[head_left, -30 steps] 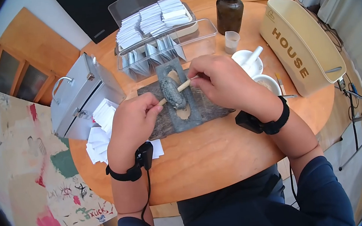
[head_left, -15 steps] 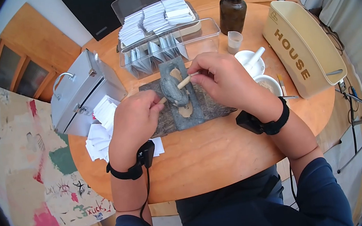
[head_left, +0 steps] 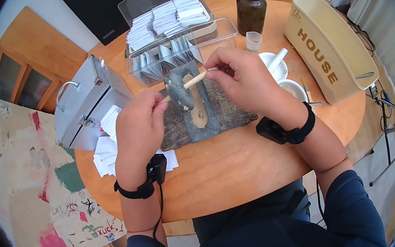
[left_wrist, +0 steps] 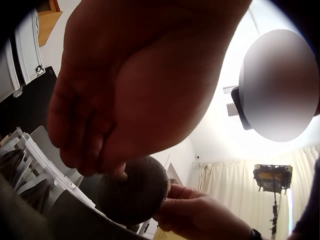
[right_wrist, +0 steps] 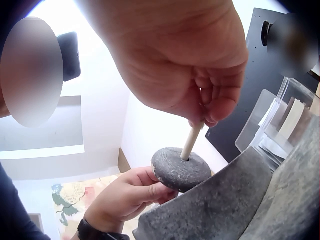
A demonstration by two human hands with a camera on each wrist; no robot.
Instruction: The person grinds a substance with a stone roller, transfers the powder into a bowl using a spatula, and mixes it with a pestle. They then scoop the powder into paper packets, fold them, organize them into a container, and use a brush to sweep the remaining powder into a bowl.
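A grey stone grinding wheel (head_left: 180,92) hangs tilted over the left side of a long stone trough (head_left: 206,134). Through its middle runs a pale wooden rod (head_left: 195,80). My left hand (head_left: 137,126) grips the rod's short left end close beside the wheel; in the left wrist view the fingers partly cover that end. With thumb and fingertips my right hand (head_left: 241,76) pinches the longer right end, as the right wrist view also shows the rod (right_wrist: 191,143) entering the wheel (right_wrist: 180,170). Tan powder (head_left: 200,117) lines the trough's groove.
Under the trough lies a dark rough board (head_left: 235,106). White bowls (head_left: 292,87), a small cup (head_left: 254,41), a brown bottle (head_left: 251,8) and a beige HOUSE bin (head_left: 329,48) stand right. Behind are clear boxes of packets (head_left: 170,18); left, a silver case (head_left: 89,102) and papers (head_left: 107,152).
Both hands have raised the wheel on its rod out of the groove and shifted it left and away from me. More of the powder in the trough now shows.
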